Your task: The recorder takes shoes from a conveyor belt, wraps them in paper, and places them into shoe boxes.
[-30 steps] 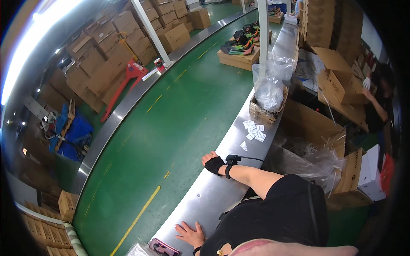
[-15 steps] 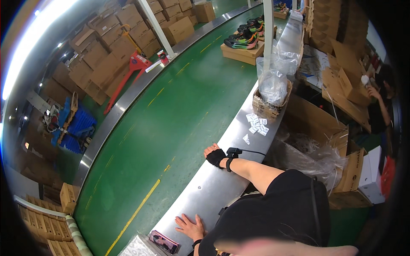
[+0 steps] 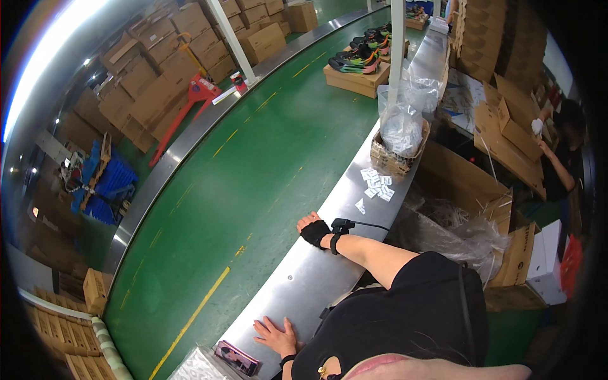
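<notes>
My left hand (image 3: pixel 277 335) lies flat on the metal ledge (image 3: pixel 278 297) beside the belt, fingers spread and nothing in it. Close by it is a flat phone-like thing (image 3: pixel 237 358) with a pink edge and a picture on its face. Farther along the same ledge rests my right hand (image 3: pixel 315 230), wearing a black fingerless wrist covering, its fingers stretched out at the belt-side edge. A black strapped device (image 3: pixel 342 227) with a cable sits at that wrist. Small white printed slips (image 3: pixel 377 183) lie scattered beyond the right hand.
The green conveyor belt (image 3: pixel 221 209) runs along the ledge, carrying shoes (image 3: pixel 354 60) on a cardboard box (image 3: pixel 358 80). A carton with plastic bags (image 3: pixel 402 136) stands on the ledge. At right are open cartons (image 3: pixel 468 183) and a co-worker (image 3: pixel 560 158); white plastic (image 3: pixel 199 366) lies lower left.
The whole view has shifted slightly. Both hands keep their places on the ledge. The co-worker at the right has leaned and moved an arm a little.
</notes>
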`<state>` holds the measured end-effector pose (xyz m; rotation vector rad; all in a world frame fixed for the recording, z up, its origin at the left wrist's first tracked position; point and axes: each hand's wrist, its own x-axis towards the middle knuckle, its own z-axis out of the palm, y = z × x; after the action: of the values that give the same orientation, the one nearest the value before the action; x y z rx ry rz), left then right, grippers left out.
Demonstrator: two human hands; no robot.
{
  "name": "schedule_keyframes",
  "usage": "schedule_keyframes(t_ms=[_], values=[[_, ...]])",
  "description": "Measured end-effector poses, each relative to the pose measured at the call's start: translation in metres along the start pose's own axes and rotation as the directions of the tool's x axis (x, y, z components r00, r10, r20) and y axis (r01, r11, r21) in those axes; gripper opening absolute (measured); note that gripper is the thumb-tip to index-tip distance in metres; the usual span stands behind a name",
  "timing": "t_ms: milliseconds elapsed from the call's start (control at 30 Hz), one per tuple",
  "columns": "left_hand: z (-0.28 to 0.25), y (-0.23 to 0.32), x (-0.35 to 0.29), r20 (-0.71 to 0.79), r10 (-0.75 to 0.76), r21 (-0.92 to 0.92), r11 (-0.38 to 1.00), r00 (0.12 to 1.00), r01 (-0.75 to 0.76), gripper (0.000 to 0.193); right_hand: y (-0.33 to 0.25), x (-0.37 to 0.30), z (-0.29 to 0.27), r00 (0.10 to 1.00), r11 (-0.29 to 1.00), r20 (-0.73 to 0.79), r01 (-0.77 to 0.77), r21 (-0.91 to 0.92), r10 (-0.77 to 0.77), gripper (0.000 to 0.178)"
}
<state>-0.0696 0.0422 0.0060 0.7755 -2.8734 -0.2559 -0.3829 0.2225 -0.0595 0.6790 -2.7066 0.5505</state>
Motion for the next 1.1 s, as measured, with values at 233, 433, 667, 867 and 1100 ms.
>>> schedule_keyframes(t_ms=[233,433,667,867,1100], values=[[0.0013,0.0001,-0.002,0.005,-0.005,0.0,1.0,1.0,0.005,0.065,-0.002,-0.0003,-0.0056,0.999,1.0,0.046,0.006,-0.019,-0.005,0.016],[-0.0018,0.002,-0.0013,0.014,-0.016,0.01,1.0,1.0,0.016,0.065,-0.0012,0.0004,-0.0026,0.998,1.0,0.047,-0.029,-0.004,0.029,0.016],[-0.0014,0.0011,-0.0012,0.02,-0.023,0.018,1.0,1.0,0.023,0.065,-0.001,-0.0009,-0.002,1.0,0.998,-0.006,0.0,0.069,0.001,0.016],[0.001,0.0019,-0.0015,0.028,-0.023,0.021,1.0,0.999,0.023,0.065,0.0014,-0.001,0.0011,0.999,0.998,0.028,0.036,-0.05,-0.035,0.015],[-0.0015,0.0028,-0.0011,0.027,-0.031,0.017,0.999,0.999,0.03,0.066,-0.001,-0.0002,-0.0044,0.999,0.999,0.049,-0.022,0.045,0.02,0.013]])
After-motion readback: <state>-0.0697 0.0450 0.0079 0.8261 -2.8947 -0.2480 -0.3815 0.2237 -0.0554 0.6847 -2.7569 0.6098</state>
